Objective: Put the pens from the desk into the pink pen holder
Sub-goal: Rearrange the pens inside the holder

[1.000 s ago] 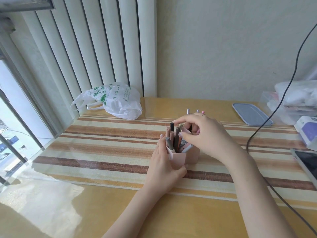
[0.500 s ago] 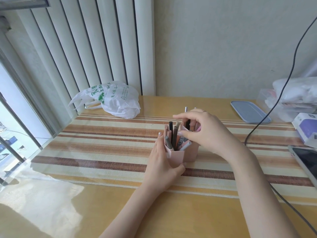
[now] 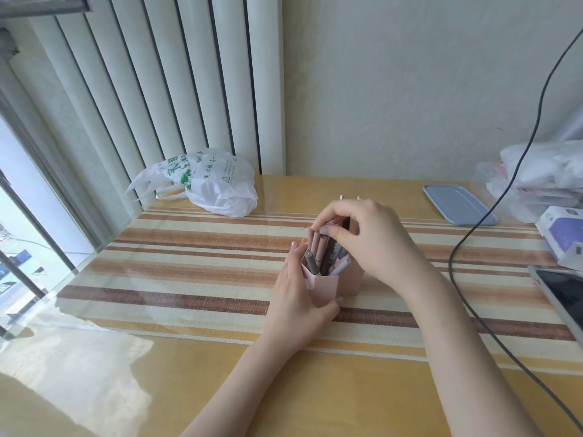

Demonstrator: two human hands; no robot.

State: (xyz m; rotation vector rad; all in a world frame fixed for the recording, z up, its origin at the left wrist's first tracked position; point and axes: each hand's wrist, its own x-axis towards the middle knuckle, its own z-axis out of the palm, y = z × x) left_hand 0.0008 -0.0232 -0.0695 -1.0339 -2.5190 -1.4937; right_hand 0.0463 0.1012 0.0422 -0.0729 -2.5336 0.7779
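The pink pen holder [image 3: 325, 287] stands upright on the striped mat in the middle of the desk. Several pens [image 3: 321, 257] stick up out of it, grey, pink and dark ones. My left hand [image 3: 296, 294] wraps the holder's left side and front, thumb under its near corner. My right hand [image 3: 369, 241] hovers over the holder's top, its thumb and fingers pinched on the upper ends of the pens. Two pen tips [image 3: 342, 197] show just behind that hand. The holder's right side is hidden by my right hand.
A white plastic bag [image 3: 214, 181] lies at the back left. A blue-grey lid [image 3: 459, 205] rests at the back right. A black cable [image 3: 454, 263] runs down the right side. A phone [image 3: 564, 298], a purple-white box [image 3: 564, 231] and wrapped packages [image 3: 545, 175] crowd the right edge.
My right hand has shifted left over the holder and closed its fingers down onto the pen tops. The left hand stays around the holder.
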